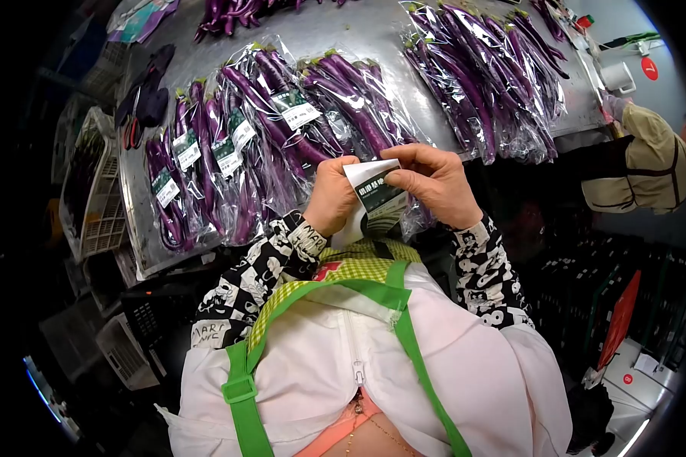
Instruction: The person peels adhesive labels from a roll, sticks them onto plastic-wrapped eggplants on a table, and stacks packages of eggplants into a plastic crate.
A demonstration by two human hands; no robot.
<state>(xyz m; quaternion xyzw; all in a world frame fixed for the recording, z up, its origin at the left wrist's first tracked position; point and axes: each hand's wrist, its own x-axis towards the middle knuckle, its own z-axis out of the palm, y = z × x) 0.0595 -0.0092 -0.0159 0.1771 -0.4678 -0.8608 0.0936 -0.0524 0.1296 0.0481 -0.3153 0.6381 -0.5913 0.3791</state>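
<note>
Between my hands is a strip of dark green and white printed labels (pixel 377 194), held close to my apron at the table's near edge. My left hand (pixel 332 196) is closed around the strip's left side. With thumb and forefinger, my right hand (pixel 437 184) pinches the upper right edge of a label. Just beyond lie clear bags of long purple eggplants (pixel 263 99); several on the left carry labels such as this white and green one (pixel 298 111). More bagged eggplants (pixel 472 76) lie to the right, where I see no labels on them.
The bags rest on a metal table (pixel 373 34). Loose eggplants (pixel 240 14) are at its far side, and dark gloves (pixel 146 95) lie at the left. Crates (pixel 103 190) stand left of the table. Another person (pixel 648 164) is at the right, near a white cup (pixel 617 78).
</note>
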